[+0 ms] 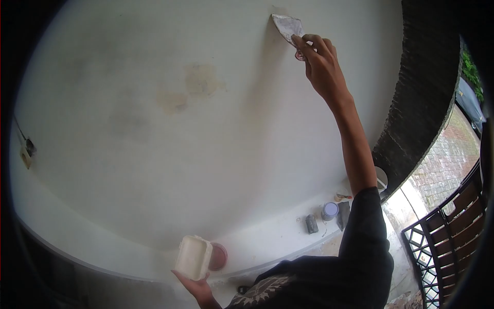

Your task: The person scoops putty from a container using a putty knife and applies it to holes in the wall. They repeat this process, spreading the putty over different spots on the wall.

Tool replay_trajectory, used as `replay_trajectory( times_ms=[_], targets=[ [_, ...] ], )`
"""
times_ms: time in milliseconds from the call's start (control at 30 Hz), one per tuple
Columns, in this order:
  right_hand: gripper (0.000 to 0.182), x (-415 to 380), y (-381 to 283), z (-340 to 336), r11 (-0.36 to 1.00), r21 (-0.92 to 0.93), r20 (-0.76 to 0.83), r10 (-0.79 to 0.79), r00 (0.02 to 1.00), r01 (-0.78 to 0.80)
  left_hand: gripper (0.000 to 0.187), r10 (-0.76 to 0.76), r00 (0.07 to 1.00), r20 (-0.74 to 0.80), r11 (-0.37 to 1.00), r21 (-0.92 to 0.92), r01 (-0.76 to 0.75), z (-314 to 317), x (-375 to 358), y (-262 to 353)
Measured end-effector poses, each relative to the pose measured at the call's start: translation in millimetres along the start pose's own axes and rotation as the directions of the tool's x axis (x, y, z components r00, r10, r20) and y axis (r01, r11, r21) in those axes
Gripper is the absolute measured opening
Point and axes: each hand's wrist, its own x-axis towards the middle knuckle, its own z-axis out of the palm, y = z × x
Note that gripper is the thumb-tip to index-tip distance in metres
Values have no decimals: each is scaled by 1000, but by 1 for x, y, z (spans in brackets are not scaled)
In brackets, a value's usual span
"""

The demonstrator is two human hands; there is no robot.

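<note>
High on the pale wall (216, 154), my right hand (327, 72) grips a putty knife (289, 28). Its wide blade is smeared with whitish material and lies against or very near the surface; a small grey mark shows just above it. Low in front of me, my left hand (196, 288) supports a shallow off-white tray (193, 257) from below. The tray is tilted so its inside shows, with pale walls and floor. Right beside it, partly hidden by it, is a round reddish container (219, 256). Yellowish-brown patches (201, 80) stain the wall left of the knife.
On the ledge at right stand a lidded can (330, 210), a dark block (312, 224) and a small brush-like tool (342, 197). A cable with a fitting (27, 154) hangs at far left. The wall's dark edge (422, 77) and a slatted gate (458, 237) are at right.
</note>
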Motion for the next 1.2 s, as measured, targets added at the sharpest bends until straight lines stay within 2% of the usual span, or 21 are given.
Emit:
replay_trajectory(
  times_ms=[33, 67, 133, 200, 267, 333, 367, 400, 433, 467, 533, 667, 700, 733, 767, 933, 967, 1033, 1067, 1133, 1200],
  targets=[
    [34, -13, -7, 4, 1000, 7, 24, 6, 1000, -6, 81, -70, 997, 42, 980, -184, 76, 0, -1, 0],
    [34, -26, -15, 7, 1000, 15, 54, 15, 998, -16, 81, -72, 997, 39, 979, -189, 78, 0, -3, -3],
    [34, -50, -27, 12, 998, 47, 118, 39, 992, -45, 75, 64, 996, -58, 985, 166, -53, 3, -11, -8],
    [36, -57, -27, 4, 999, 31, 134, 25, 991, -29, 75, -2, 994, -105, 994, 106, 13, 8, -12, 1],
    [38, -50, -33, -18, 991, 79, 165, 90, 982, -104, 75, -64, 987, -149, 997, 43, 71, 5, -12, 2],
    [38, -27, -33, -39, 991, 89, 139, 86, 987, -98, 77, 53, 995, -87, 989, 139, -40, -1, -14, -3],
    [37, -12, -33, -44, 992, 87, 47, 82, 996, -86, 77, 53, 995, -88, 989, 144, -40, -3, -13, -1],
    [36, -1, -32, -44, 994, 83, -44, 80, 996, -76, 77, -13, 997, -74, 999, 36, 16, -2, -12, 5],
    [36, 11, -26, -39, 993, 83, -40, 88, 995, -84, 78, -77, 996, -51, 995, -71, 73, -2, -11, 9],
    [35, 25, -18, -29, 997, 61, -110, 50, 993, -43, 78, -76, 996, -51, 995, -63, 73, -3, -12, 7],
    [34, 35, -6, -15, 999, 36, -182, 14, 983, -7, 78, 58, 989, -136, 992, 123, -41, -4, -8, -2],
    [31, 16, -11, 1, 997, 74, -81, 8, 997, -2, 86, 86, 995, -60, 985, 155, -75, -9, -6, -8],
    [31, 3, -15, 2, 996, 82, -7, 27, 1000, -26, 72, 100, 982, -162, 974, 216, -64, 6, -11, -8],
    [31, -11, -19, 2, 995, 86, 70, 48, 996, -54, 80, 118, 958, -262, 960, 278, -42, 13, -14, -7],
    [31, -22, -23, -1, 994, 89, 117, 56, 992, -67, 80, 115, 958, -264, 959, 279, -38, 13, -15, -6],
    [36, -23, -28, -39, 984, 142, 90, 99, 991, -111, 79, 129, 969, -212, 948, 314, -57, 6, -11, -5],
    [37, -23, -31, -45, 984, 140, 92, 99, 991, -111, 79, 132, 969, -207, 948, 312, -63, 4, -10, -1],
    [38, -31, -37, -45, 988, 119, 88, 84, 993, -94, 74, -51, 992, -115, 999, 3, 51, 9, -14, 12],
    [40, -40, -40, -39, 995, 81, 51, 50, 997, -54, 74, -48, 993, -112, 999, -5, 48, 11, -13, 8],
    [44, -61, -49, -22, 998, 4, -36, 57, 998, -57, 79, 44, 974, -224, 992, 128, -15, 14, -11, -2],
    [48, -77, -54, -6, 993, 10, -40, 117, 992, -116, 79, 54, 978, -203, 990, 137, -26, 10, -11, -4]
  ],
)
